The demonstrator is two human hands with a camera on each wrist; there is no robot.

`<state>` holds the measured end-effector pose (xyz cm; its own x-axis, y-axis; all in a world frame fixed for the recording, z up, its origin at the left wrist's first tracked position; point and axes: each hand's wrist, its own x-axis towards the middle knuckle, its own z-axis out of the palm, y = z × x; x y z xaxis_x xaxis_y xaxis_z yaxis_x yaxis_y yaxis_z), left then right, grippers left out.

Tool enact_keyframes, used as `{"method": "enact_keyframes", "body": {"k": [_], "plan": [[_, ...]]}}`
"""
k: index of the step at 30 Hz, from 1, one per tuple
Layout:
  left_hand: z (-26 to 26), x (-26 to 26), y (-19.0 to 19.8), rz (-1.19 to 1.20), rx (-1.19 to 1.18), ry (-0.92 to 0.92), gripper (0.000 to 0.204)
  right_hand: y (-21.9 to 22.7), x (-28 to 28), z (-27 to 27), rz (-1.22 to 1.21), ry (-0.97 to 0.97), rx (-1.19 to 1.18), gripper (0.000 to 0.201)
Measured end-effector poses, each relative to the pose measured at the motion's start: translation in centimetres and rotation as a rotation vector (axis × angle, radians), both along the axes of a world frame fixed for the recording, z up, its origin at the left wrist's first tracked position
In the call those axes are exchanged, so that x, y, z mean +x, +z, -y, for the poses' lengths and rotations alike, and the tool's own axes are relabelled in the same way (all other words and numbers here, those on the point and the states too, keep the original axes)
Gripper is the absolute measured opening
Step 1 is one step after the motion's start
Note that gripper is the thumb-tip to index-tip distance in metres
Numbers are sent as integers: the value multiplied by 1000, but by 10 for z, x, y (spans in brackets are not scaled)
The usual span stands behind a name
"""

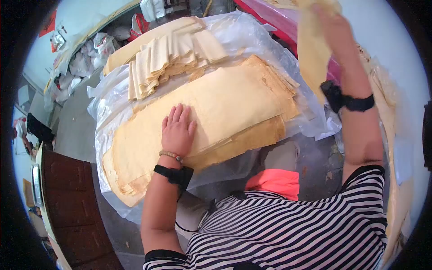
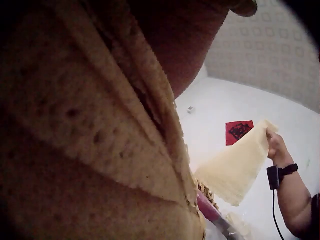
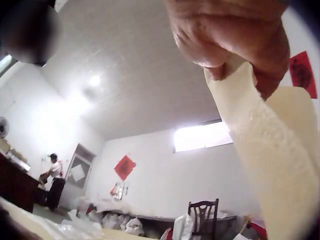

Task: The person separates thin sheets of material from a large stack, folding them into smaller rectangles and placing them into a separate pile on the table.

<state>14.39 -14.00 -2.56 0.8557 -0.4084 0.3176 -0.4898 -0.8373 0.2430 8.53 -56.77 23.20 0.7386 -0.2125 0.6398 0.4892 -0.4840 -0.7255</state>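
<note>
The left hand (image 1: 178, 135) lies flat, fingers extended, on a stack of thin tan sheets (image 1: 225, 99) in the head view. Raised at the upper right, the right hand (image 1: 335, 31) holds a loose sheet (image 1: 312, 58) that hangs down. In the right wrist view the right hand (image 3: 232, 40) pinches the edge of that pale sheet (image 3: 270, 145) between thumb and fingers. The left wrist view shows the held sheet (image 2: 235, 170) spread at a slant below the right hand (image 2: 276, 145). Stack edges fill its left side.
Folded tan strips (image 1: 162, 56) lie behind the stack on clear plastic (image 1: 108, 94). A brown cabinet (image 1: 72, 198) stands at lower left, and white bags (image 1: 83, 63) sit along the wall. In the right wrist view, another person (image 3: 56, 182) and a dark chair (image 3: 203, 215) show in the background.
</note>
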Motion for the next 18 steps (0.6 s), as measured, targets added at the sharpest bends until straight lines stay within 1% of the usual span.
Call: {"method": "enact_keyframes", "body": {"k": [1, 2, 3, 4, 5, 6, 7, 9, 10, 13, 14, 16, 17, 18], "plan": [[-4, 3, -2, -29, -83, -22, 58, -17, 15, -28, -75, -146, -276, 41], [-8, 5, -2, -59, -163, -43, 60, -39, 22, -61, -40, -225, -553, 35], [-8, 0, 9, -228, -455, -25, 62, -60, 30, -94, 27, -319, -816, 30], [-7, -11, 29, -402, -746, 0, 64, -98, 43, -119, 196, -288, -934, 25], [-11, -17, 34, -593, -1029, -9, 69, -120, 36, -165, 16, -271, -813, 19], [-15, -23, 40, -760, -1326, 14, 74, -154, 36, -194, -67, -214, -832, 17], [-24, -28, 43, -852, -1373, 43, 76, -176, 32, -226, -151, -102, -798, 15], [-44, -35, 58, -1019, -1479, 96, 79, -202, 17, -283, -309, 22, -683, 16], [-50, -39, 64, -1016, -1473, 153, 78, -211, 12, -303, -367, 95, -634, 15], [-70, -43, 64, -894, -1246, 243, 83, -220, 4, -336, -317, 168, -645, 17], [-67, -43, 64, -800, -1208, 333, 74, -220, -1, -338, -323, 215, -609, 19], [-82, -30, 56, -696, -876, 405, 71, -205, -16, -332, -339, 297, -538, 25], [-93, -19, 47, -647, -711, 428, 70, -201, -24, -320, -328, 362, -474, 28], [-107, -4, 26, -584, -749, 385, 68, -198, -35, -299, -318, 425, -411, 30]]}}
